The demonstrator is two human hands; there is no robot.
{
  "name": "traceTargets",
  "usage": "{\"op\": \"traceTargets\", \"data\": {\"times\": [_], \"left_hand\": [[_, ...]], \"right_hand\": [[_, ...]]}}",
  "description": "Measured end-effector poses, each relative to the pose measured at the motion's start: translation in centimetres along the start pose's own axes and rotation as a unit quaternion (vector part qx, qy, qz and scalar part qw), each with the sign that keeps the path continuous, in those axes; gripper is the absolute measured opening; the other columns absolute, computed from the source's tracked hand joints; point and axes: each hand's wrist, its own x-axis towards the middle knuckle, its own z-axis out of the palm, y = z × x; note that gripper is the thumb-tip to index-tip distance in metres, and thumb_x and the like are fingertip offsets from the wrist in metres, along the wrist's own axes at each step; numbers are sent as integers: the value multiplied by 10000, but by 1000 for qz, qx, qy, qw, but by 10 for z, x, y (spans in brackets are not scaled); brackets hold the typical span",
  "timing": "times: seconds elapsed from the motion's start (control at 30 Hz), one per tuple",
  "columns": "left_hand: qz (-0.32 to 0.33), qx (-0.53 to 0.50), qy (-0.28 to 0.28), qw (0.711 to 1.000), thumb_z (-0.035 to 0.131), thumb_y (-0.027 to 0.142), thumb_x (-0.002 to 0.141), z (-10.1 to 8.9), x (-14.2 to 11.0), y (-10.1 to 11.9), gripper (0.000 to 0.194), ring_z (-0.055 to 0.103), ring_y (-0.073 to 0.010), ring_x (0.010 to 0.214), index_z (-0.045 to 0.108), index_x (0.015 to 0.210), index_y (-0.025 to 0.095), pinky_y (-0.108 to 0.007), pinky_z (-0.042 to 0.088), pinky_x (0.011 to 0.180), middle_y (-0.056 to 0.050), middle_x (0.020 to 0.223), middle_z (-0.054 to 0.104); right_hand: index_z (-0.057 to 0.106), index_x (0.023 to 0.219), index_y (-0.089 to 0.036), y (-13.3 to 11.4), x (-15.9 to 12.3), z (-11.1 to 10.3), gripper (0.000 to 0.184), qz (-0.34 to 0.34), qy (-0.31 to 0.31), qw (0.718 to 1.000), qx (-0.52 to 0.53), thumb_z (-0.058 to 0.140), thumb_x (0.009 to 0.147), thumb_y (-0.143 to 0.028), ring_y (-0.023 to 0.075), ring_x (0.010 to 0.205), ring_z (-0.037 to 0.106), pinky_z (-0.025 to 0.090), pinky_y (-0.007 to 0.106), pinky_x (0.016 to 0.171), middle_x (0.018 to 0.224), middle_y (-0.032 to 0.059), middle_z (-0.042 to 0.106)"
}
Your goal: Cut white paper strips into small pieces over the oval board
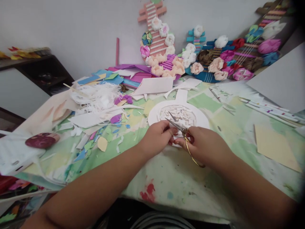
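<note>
A small pair of scissors, light, stiff and sharp-tipped, is gripped through its gold loops by the closed right hand, blades parted just beyond the left hand, whose fingertips are pinched shut on something too small to make out.

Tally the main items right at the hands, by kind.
Scissors, in the right hand: 1
White round paper cutout with paper bits, by the left hand: 1
Cream paper sheet: 1
Total: 3
</note>
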Motion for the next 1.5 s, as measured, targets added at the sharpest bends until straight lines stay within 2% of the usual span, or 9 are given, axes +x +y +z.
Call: {"op": "traceTargets", "data": {"times": [0.17,0.4,0.67,1.07,1.27,1.5], "left_hand": [[-16,-29,8,999,477,247,700,2,0,2,119,489,-71,469,478,620,159,-212,402,521,39,484,513],[-22,-66,-11,998,482,260,709,0,-1,6,152,484,-61,476,468,609,148,-206,408,530,34,491,507],[-7,-52,-13,999,491,254,698,2,1,1,124,499,-65,495,470,629,154,-201,403,530,39,516,517],[-32,-26,-26,999,470,268,719,2,-3,8,158,482,-60,473,441,610,158,-197,398,513,39,501,503],[-56,6,-31,998,472,328,703,2,-1,5,214,432,-59,400,392,584,170,-188,349,415,50,459,450],[-62,-11,-41,997,456,314,706,-1,2,-2,172,429,-62,398,449,618,166,-187,351,399,40,471,451]], "right_hand": [[470,595,-198,2,2,0,436,-7,4,1000,-10,327,704,-595,148,511,468,220,228,421,565,25,540],[457,571,-199,4,4,-3,442,2,-3,1000,-16,320,706,-597,138,493,451,208,223,413,537,22,521],[454,603,-206,5,2,0,410,-9,0,1000,24,369,675,-600,133,481,429,216,223,410,545,9,519],[439,557,-206,6,5,0,446,13,-5,1000,19,352,660,-631,125,454,401,217,220,405,521,7,515],[451,523,-205,7,5,-2,484,32,-54,998,20,333,648,-657,121,403,392,211,226,383,487,21,513],[445,487,-214,8,7,-3,502,44,-75,996,9,311,641,-673,134,392,389,214,231,360,458,22,497]]}}
